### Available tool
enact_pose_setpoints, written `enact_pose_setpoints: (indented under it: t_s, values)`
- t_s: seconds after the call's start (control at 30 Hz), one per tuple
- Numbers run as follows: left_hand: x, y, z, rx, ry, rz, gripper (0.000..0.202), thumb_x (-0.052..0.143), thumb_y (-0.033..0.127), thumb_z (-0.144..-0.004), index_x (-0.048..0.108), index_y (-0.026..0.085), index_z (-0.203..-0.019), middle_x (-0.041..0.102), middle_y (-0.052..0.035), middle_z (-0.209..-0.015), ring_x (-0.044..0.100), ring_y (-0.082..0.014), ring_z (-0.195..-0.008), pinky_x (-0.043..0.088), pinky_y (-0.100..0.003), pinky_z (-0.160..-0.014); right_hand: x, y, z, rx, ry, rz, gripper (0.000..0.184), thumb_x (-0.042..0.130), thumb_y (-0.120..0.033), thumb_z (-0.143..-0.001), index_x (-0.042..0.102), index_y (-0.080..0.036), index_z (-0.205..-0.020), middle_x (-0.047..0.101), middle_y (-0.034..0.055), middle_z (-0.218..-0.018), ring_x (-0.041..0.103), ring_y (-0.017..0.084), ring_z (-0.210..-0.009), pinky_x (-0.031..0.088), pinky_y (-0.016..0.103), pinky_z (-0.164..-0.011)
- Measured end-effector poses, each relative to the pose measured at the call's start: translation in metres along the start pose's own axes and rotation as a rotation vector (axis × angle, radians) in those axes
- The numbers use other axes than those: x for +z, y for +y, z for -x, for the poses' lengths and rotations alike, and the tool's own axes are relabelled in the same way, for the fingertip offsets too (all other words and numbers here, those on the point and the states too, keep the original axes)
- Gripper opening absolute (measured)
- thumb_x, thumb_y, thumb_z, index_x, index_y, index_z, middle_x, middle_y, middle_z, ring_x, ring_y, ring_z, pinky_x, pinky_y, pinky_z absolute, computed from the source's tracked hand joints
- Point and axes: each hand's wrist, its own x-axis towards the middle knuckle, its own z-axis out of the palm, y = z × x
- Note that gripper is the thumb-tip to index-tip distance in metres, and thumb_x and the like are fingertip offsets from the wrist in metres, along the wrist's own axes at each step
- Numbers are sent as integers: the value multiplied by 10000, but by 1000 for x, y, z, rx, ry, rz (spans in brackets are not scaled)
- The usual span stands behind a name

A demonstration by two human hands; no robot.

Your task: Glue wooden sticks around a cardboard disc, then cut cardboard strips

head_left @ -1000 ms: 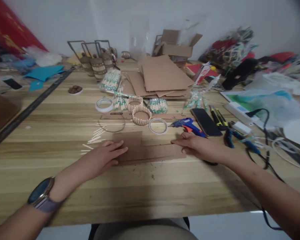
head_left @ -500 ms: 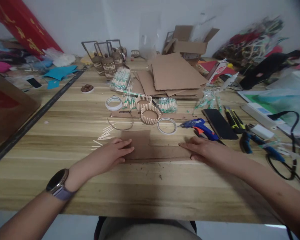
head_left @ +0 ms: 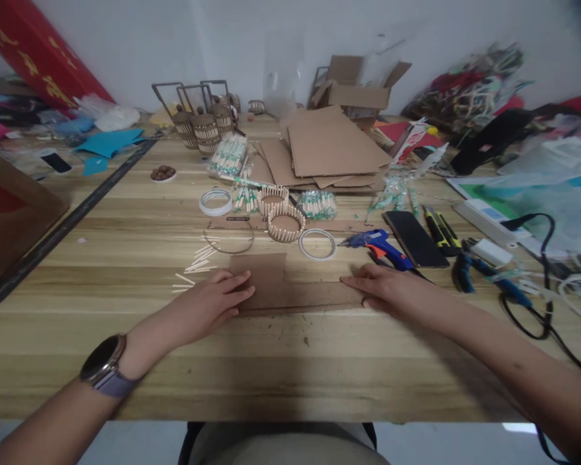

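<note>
A brown L-shaped piece of cardboard (head_left: 290, 296) lies flat on the table in front of me. My left hand (head_left: 223, 298) rests on its left end, fingers stretched out and apart. On the right end lie the fingertips of my right hand (head_left: 375, 285), with the index finger extended and the thumb lower down. Beyond the cardboard stand two rings of short wooden sticks (head_left: 286, 223) on cardboard bases. A roll of white tape (head_left: 317, 245) and a blue hot glue gun (head_left: 375, 243) are near my right hand. Loose wooden sticks (head_left: 201, 259) lie beyond my left hand.
Stacked cardboard sheets (head_left: 336, 145) and small barrel-shaped models (head_left: 206, 132) stand at the back. To the right are a black phone (head_left: 415, 238), yellow-black utility knives (head_left: 441, 231), blue-handled pliers (head_left: 465, 274) and cables. A cardboard box (head_left: 14, 219) is at the left.
The whole view has shifted slightly, so things appear a little further left. Both hands stay on the cardboard, with no clear movement against it.
</note>
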Motion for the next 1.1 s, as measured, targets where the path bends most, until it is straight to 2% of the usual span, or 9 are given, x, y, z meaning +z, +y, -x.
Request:
enact_pose_setpoints:
  t_s: [0.13, 0.3, 0.4, 0.63, 0.9, 1.1]
  values:
    - [1, 0, 0, 13, 2, -40, 404, 491, 199, -992, 576, 237, -1385, 532, -95, -1493, 534, -260, -1178, 487, -419, -1001, -3, -2, -1, 10, -3, -15, 535, 551, -130, -857, 618, -241, -1376, 633, 139, -1257, 659, 297, -1084, 532, 416, -928]
    - [2, -1, 1, 37, -2, -64, 397, 470, 189, -1001, 571, 220, -1383, 540, -92, -1485, 531, -257, -1186, 495, -410, -999, -5, -4, -1, 31, -46, -23, 550, 562, -123, -863, 598, -234, -1401, 617, 159, -1286, 660, 302, -1080, 534, 427, -916]
    - [3, -1, 2, 35, -9, -84, 401, 469, 175, -999, 567, 211, -1386, 540, -94, -1485, 533, -255, -1185, 499, -402, -995, -3, -3, -1, 22, -17, -24, 548, 577, -112, -855, 608, -235, -1388, 622, 152, -1287, 659, 290, -1084, 527, 411, -921]
    - [5, -1, 3, 41, 14, -73, 404, 441, 180, -1006, 578, 221, -1383, 554, -90, -1474, 536, -252, -1189, 496, -403, -1002, -12, -8, -4, 17, -27, -25, 525, 600, -119, -849, 636, -240, -1358, 661, 129, -1188, 682, 267, -999, 533, 345, -844]
    - [2, -3, 0, 45, 19, 22, 407, 483, 189, -994, 584, 252, -1383, 558, -77, -1474, 544, -247, -1201, 498, -407, -1007, -15, -6, -6, 36, -51, -98, 509, 590, -116, -851, 653, -248, -1339, 661, 133, -1225, 666, 308, -1063, 521, 396, -900]
    - [-1, -2, 0, 31, 23, 56, 406, 485, 183, -989, 592, 242, -1377, 569, -87, -1462, 543, -252, -1212, 498, -419, -1012, -18, -6, -8, 47, -98, -49, 530, 609, -128, -849, 632, -254, -1364, 637, 140, -1269, 662, 302, -1065, 523, 402, -889]
